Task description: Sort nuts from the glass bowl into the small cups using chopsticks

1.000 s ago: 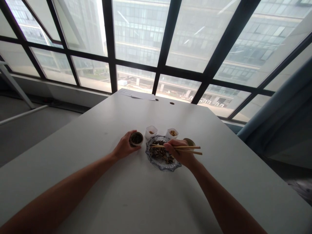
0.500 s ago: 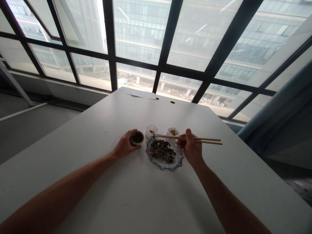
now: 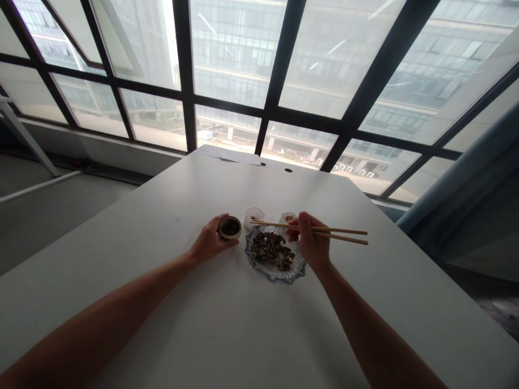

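Observation:
My left hand [image 3: 213,239] is wrapped round a small round cup [image 3: 230,228] with dark contents, left of a scalloped glass plate [image 3: 298,273]. Dark, seed-like pieces [image 3: 271,250] are heaped on the plate. Above the plate's right side, my right hand [image 3: 311,237] grips a pair of wooden chopsticks [image 3: 344,232]. Their tips point left, over a small clear container [image 3: 253,217] behind the plate. Nothing can be made out between the tips. A second small container [image 3: 287,217] with light brown bits is partly hidden by my right hand.
The white table [image 3: 194,319] carries sheets of paper [image 3: 239,158] at its far edge, near two dark holes. Large framed windows rise behind it. A blue curtain [image 3: 458,173] hangs at the right, and a white metal frame [image 3: 30,138] stands at the left.
My right hand has moved slightly left and up, and the chopstick tips have shifted from the plate's back rim to the left container. My left hand still holds the cup.

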Tool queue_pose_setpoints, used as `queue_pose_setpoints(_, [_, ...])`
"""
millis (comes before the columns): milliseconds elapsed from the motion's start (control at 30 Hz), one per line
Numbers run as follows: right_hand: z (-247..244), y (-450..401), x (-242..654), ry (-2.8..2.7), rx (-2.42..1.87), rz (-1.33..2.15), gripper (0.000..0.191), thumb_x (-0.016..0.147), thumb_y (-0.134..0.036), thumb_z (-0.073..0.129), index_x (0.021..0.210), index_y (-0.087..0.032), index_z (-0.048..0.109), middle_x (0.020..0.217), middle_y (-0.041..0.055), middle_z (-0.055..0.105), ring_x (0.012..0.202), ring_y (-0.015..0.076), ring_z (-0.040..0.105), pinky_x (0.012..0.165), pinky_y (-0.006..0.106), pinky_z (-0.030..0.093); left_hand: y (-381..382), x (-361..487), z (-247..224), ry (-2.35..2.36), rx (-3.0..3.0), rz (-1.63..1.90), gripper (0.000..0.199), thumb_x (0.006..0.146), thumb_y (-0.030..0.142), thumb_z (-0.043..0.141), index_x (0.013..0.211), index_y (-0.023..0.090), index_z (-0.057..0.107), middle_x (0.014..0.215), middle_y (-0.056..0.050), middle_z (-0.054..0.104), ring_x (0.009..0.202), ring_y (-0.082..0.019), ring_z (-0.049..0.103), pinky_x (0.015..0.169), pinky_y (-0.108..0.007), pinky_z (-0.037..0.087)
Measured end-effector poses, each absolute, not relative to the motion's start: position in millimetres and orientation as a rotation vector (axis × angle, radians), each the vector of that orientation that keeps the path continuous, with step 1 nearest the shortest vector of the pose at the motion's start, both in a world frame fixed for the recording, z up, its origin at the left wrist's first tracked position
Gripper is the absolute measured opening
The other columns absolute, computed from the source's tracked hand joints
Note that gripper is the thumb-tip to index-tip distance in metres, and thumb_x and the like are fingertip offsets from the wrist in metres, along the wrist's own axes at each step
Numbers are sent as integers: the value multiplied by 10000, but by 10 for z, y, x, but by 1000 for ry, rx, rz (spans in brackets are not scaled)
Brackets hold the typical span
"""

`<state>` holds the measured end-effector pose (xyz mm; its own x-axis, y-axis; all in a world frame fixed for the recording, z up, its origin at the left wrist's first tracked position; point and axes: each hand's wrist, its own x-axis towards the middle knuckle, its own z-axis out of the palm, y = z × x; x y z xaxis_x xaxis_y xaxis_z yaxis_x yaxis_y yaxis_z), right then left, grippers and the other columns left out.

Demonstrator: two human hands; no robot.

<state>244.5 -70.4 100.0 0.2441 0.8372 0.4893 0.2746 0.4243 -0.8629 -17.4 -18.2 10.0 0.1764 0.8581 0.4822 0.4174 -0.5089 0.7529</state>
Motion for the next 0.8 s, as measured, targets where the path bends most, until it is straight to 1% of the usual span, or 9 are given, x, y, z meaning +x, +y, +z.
queue_pose_setpoints(100, [960, -760, 2673, -1437, -1168, 509, 531, 901, -646, 564, 664, -181, 660, 481, 20, 628, 362, 119, 537, 360, 221, 421, -176, -175, 104, 1258, 1973, 1281, 782, 656, 486, 835, 1310, 167, 552, 1265, -156, 670, 1161, -314, 654, 1014, -477, 528])
queue_pose_setpoints(233, [872, -796, 2814, -1778, -1124, 424, 434, 937, -493, 600, 633, -188, 655, 516, 19, 643, 421, 122, 566, 436, 229, 452, -175, -181, 116, 1297, 1965, 1255, 795, 642, 498, 840, 1306, 159, 565, 1265, -155, 671, 1162, -317, 654, 1027, -475, 521])
queue_pose_setpoints(333, [853, -797, 2784, -1919, -1064, 357, 406, 946, -428, 600, 619, -192, 645, 506, 7, 625, 442, 116, 555, 466, 224, 437, -174, -184, 119, 1312, 1963, 1248, 803, 639, 495, 840, 1315, 159, 565, 1253, -151, 679, 1152, -314, 660, 1027, -474, 521])
queue_pose_setpoints(467, [863, -786, 2711, -1949, -1026, 382, 379, 948, -421, 591, 650, -193, 647, 510, 3, 615, 440, 110, 530, 451, 218, 409, -175, -187, 122, 1313, 1970, 1248, 807, 637, 497, 838, 1318, 157, 567, 1232, -147, 692, 1140, -311, 668, 1022, -470, 524])
queue_pose_setpoints(600, [841, -782, 2701, -1954, -1041, 401, 395, 956, -422, 581, 635, -196, 621, 499, 0, 586, 438, 106, 506, 442, 214, 393, -174, -183, 122, 1320, 1980, 1239, 808, 637, 504, 836, 1319, 162, 572, 1222, -143, 698, 1151, -316, 664, 1029, -473, 518])
queue_pose_setpoints(800, [704, -767, 2746, -1890, -1104, 484, 431, 979, -452, 545, 638, -196, 607, 538, 15, 607, 461, 118, 547, 461, 222, 436, -177, -179, 130, 1319, 1959, 1233, 816, 641, 513, 828, 1330, 168, 561, 1251, -145, 685, 1165, -315, 656, 1037, -466, 512])
